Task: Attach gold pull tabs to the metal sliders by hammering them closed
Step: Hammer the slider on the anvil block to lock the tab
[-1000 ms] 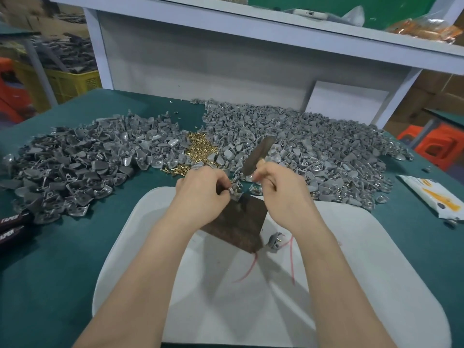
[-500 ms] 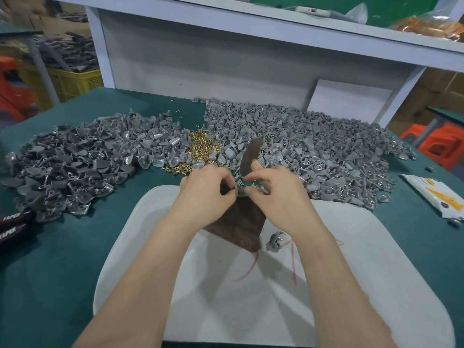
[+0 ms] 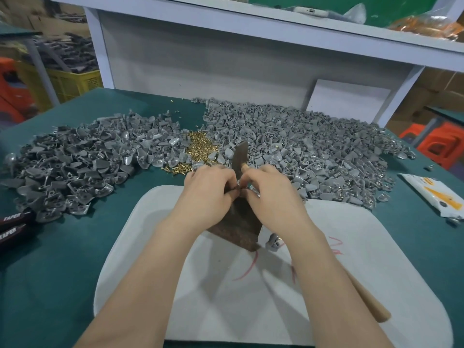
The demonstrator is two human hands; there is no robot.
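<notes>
My left hand and my right hand meet fingertip to fingertip over a rusty metal block on a white pad. Between the fingertips they pinch a small metal slider, mostly hidden. My right hand also holds a hammer: its dark head sticks up between the hands and its wooden handle runs back under my forearm. A heap of gold pull tabs lies just beyond the hands, between two large piles of grey sliders.
One loose slider sits on the pad beside the block. Black tool handles lie at the left edge of the green table, and a white and orange packet at the right. A white shelf unit stands behind the piles.
Both hands have drawn closer together over the block until the fingertips touch. The hammer head has swung from leaning right to nearly upright.
</notes>
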